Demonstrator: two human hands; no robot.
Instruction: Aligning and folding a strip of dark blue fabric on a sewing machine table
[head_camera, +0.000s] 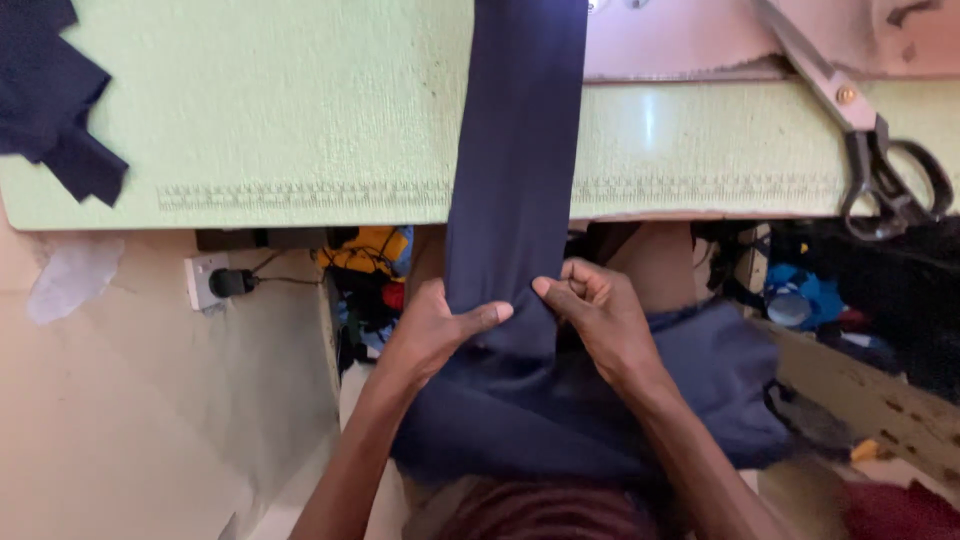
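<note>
Off the green table (300, 120), navy cloth strip (515, 150) runs lengthwise toward lap.

No packages, labels, signs or screens visible.

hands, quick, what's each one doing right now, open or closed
Left hand: closed, pinching the navy fabric strip at its left edge.
Right hand: closed in a fist, gripping the same strip at its right edge.
</note>
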